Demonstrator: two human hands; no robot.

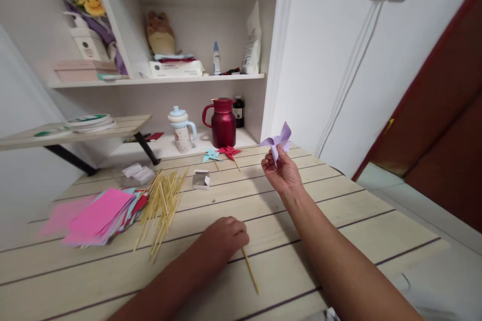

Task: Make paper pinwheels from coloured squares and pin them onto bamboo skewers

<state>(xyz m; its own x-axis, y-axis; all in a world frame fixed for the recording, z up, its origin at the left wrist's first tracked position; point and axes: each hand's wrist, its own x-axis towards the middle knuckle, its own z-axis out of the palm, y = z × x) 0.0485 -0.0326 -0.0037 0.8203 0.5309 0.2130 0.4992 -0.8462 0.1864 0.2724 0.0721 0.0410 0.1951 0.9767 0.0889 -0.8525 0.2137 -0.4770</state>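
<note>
Above the table (339, 230), right hand (281, 173) pinches a lilac pinwheel (277, 141) in closed fingertips; left hand (226, 238), fingers curled, grips a stick (251, 272).

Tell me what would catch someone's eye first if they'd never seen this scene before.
The lilac paper pinwheel stands out first, pinched in the raised right hand above the far side of the wooden table. Next comes the left hand, closed on a bamboo stick that lies on the near boards. To the left sit a fan of pink paper sheets and a loose pile of sticks, with a dark red jug at the back.
</note>
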